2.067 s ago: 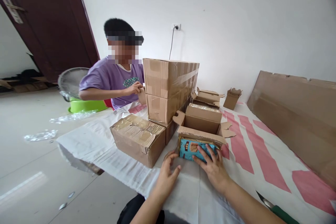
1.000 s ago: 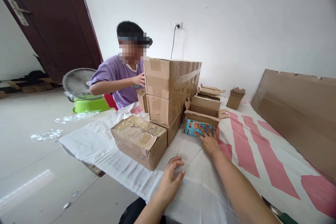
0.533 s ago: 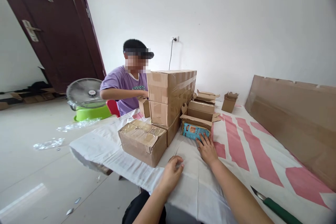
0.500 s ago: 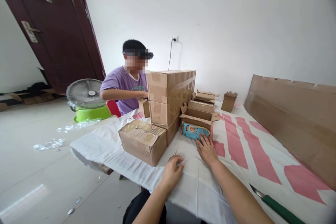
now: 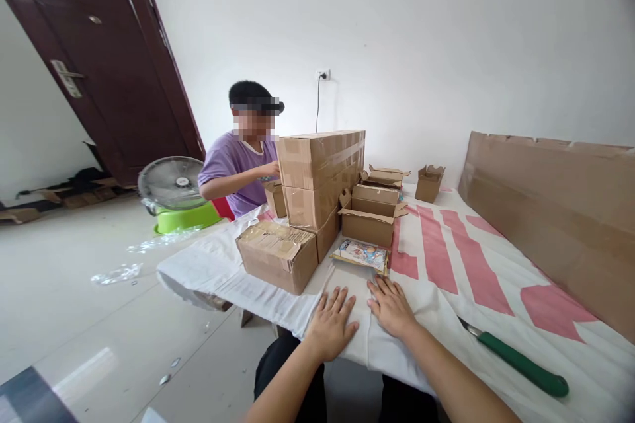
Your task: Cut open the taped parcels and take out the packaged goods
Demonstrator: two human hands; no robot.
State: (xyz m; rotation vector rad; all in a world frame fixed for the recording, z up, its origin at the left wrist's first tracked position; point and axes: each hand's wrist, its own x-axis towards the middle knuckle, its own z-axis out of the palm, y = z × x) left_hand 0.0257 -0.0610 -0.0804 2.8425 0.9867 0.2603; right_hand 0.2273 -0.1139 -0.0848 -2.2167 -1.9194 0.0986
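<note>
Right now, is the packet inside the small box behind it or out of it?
Out: the packet lies flat on the cloth, just in front of the box.

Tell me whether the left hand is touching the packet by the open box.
Apart. The head view shows the left hand flat on the cloth, with bare cloth between its fingers and the packet.

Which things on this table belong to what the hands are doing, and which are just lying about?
In hand: left hand and right hand, flat on the cloth; printed packet just ahead of them; open small box behind it.
Lying about: green-handled knife; taped box; stacked boxes; cardboard sheet; fan.
</note>
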